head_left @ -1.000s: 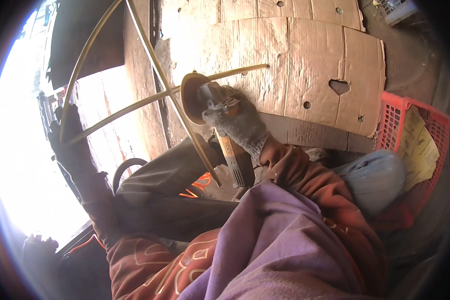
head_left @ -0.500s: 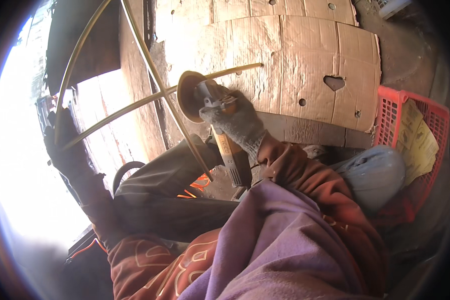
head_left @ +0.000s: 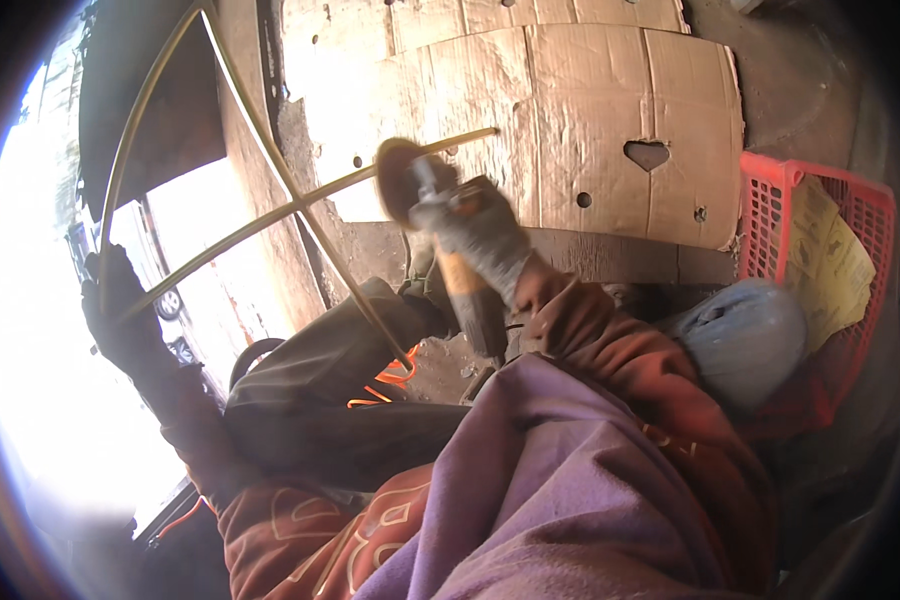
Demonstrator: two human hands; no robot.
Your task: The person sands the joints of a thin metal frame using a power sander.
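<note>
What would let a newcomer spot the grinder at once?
Find the large cardboard sheet at top centre. Over its lower left edge, the grey-gloved right hand grips the grinder. Unlike the thin golden frame beside it, it has a round brown disc.

Angle grinder (head_left: 460, 270) and bent rod frame (head_left: 298, 203) in separate hands (head_left: 478, 238)

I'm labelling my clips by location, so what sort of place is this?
Probably a makeshift workshop: the right hand grips a grinder, the left hand a bent rod, and flattened cardboard lies spread out ahead.
</note>
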